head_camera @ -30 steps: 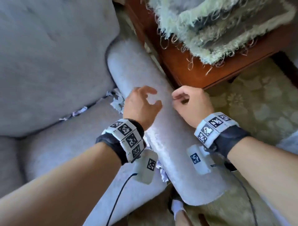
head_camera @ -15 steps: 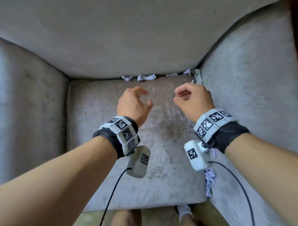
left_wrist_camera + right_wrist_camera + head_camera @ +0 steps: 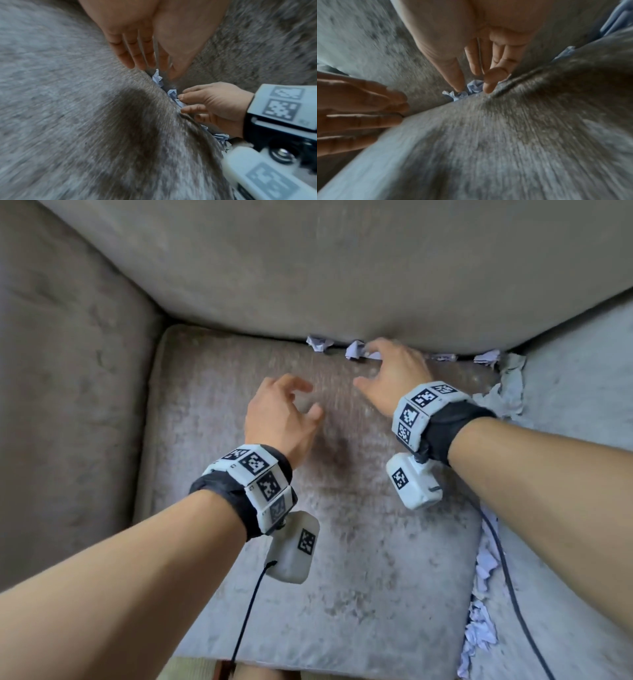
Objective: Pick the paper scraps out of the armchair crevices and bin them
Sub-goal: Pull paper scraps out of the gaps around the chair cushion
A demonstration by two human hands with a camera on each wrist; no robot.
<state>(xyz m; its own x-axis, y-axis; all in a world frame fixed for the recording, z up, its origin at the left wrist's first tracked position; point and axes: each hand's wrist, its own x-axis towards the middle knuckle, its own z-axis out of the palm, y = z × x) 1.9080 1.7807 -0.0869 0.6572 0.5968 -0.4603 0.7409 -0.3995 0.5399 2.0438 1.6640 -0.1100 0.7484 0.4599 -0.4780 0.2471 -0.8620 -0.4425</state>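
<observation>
Paper scrap (image 3: pixel 354 350) now touched by right hand (image 3: pixel 394 378), grip unclear; left hand (image 3: pixel 281 416) loose.

Both hands (image 3: pixel 281 412) (image 3: pixel 394 374) forward, fingers spread

armchair (image 3: pixel 342 268): I see grey-brown plush, mottled darker on the seat
paper scraps (image 3: pixel 354 349): pale lilac-white
my wristbands (image 3: pixel 424 412): white blocks with black square codes, over black cuffs
cable (image 3: pixel 248 607): black
</observation>
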